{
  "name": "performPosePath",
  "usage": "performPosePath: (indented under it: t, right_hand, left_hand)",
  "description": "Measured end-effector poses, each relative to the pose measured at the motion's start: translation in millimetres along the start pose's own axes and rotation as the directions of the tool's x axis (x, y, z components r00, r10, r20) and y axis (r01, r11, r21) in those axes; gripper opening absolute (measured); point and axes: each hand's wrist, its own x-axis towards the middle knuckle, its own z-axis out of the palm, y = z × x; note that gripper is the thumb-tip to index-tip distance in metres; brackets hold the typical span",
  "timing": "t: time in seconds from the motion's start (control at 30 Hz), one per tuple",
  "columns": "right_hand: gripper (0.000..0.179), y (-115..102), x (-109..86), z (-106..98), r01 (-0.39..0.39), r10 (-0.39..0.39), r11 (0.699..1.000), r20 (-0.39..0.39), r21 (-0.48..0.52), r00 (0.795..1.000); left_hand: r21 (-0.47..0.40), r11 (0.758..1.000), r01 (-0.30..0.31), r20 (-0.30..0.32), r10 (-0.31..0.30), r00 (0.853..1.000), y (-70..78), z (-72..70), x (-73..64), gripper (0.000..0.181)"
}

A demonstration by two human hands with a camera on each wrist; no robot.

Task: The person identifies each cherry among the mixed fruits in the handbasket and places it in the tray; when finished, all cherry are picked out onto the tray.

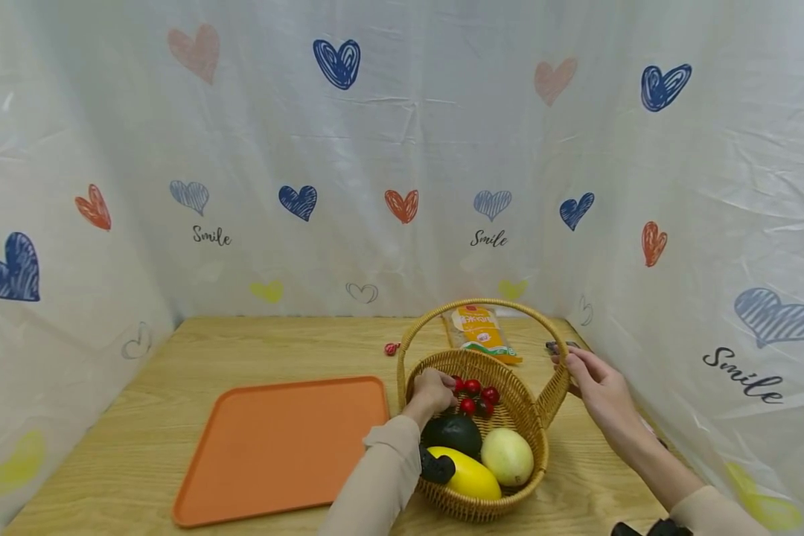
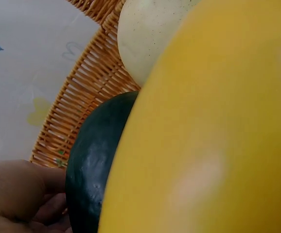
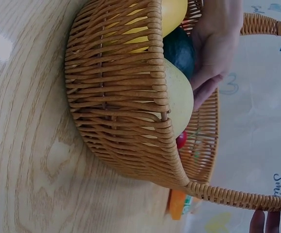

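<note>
A wicker basket [image 1: 469,514] with a tall arched handle [image 1: 472,303] stands on the table. My right hand [image 1: 599,394] grips the handle's right side; its fingers show below the handle in the right wrist view. My left hand [image 1: 432,392] reaches inside at the basket's left, bent fingers by the red cherries [image 1: 472,387]. The hand lies beside a dark green fruit [image 2: 94,160]; I cannot tell whether its partly hidden fingertips hold anything. A yellow oblong fruit [image 1: 472,476] and a pale, speckled round fruit [image 1: 507,456] fill the front of the basket.
An orange tray [image 1: 288,447] lies left of the basket. Behind it are an orange and clear food packet [image 1: 480,333] and a small red wrapped item [image 1: 391,348]. A dark object [image 1: 563,346] lies behind my right hand. Patterned curtains enclose the table's back and sides.
</note>
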Motion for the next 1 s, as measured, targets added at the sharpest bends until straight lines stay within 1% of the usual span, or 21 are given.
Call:
performPosePath:
  t: [0.07,0.1,0.13,0.2,0.27,0.4,0.47,0.63,0.77,0.83,0.93,1.0]
  right_hand:
    - [0.059,-0.9,0.3,0.4,-0.001,0.001,1.0,0.004,-0.003,1.0]
    - [0.06,-1.6,0.4,0.6,-0.002,0.002,1.0,0.004,-0.006,1.0]
    - [0.06,-2.1,0.7,0.8,-0.004,0.004,1.0,0.005,-0.011,1.0]
    - [0.06,-3.0,1.1,0.8,-0.006,0.006,1.0,0.009,-0.021,1.0]
    - [0.061,-3.4,1.1,0.7,-0.009,0.01,0.999,0.015,-0.034,1.0]
    - [0.063,-3.0,-0.3,-0.2,-0.023,0.025,0.999,0.026,-0.046,0.999]
    - [0.063,-2.9,-1.4,-1.2,-0.03,0.031,0.999,0.028,-0.045,0.999]
    - [0.062,-0.7,-2.5,-4.8,-0.024,0.025,0.999,0.028,-0.034,0.999]
    - [0.06,1.2,-2.2,-5.4,-0.01,0.01,1.0,0.028,-0.008,1.0]
    - [0.06,1.7,-1.9,-4.7,-0.005,0.005,1.0,0.025,-0.004,1.0]
    - [0.06,1.8,-1.0,-3.3,0.009,-0.008,1.0,0.025,-0.021,1.0]
    - [0.058,1.4,0.1,-2.7,0.023,-0.023,0.999,0.022,-0.024,0.999]
  left_hand:
    - [-0.001,1.0,-0.012,0.008,0.012,1.0,1.3,-2.5,-0.3,0.019]
    - [0.018,0.999,-0.027,0.013,0.026,1.0,1.9,-3.7,-0.8,0.021]
    - [0.006,0.999,-0.033,0.022,0.033,0.999,2.7,-4.8,-1.4,0.021]
    - [-0.022,0.999,-0.049,0.053,0.05,0.997,4.8,-6.9,-3.3,0.023]
    - [-0.031,0.997,-0.074,0.094,0.077,0.993,7.5,-8.7,-5.8,0.025]
    - [-0.059,0.991,-0.12,0.19,0.129,0.973,13.1,-12.0,-11.1,0.03]
    - [-0.069,0.987,-0.146,0.232,0.158,0.96,15.8,-13.9,-14.7,0.03]
    - [-0.119,0.975,-0.185,0.324,0.214,0.921,21.1,-20.1,-28.0,0.029]
    - [-0.167,0.967,-0.192,0.402,0.244,0.883,20.4,-28.9,-44.4,0.028]
    - [-0.187,0.965,-0.186,0.451,0.253,0.856,18.0,-34.3,-55.6,0.027]
    - [-0.222,0.961,-0.166,0.522,0.261,0.812,14.5,-41.7,-74.3,0.029]
    - [-0.248,0.957,-0.149,0.558,0.267,0.786,12.4,-45.4,-85.8,0.03]
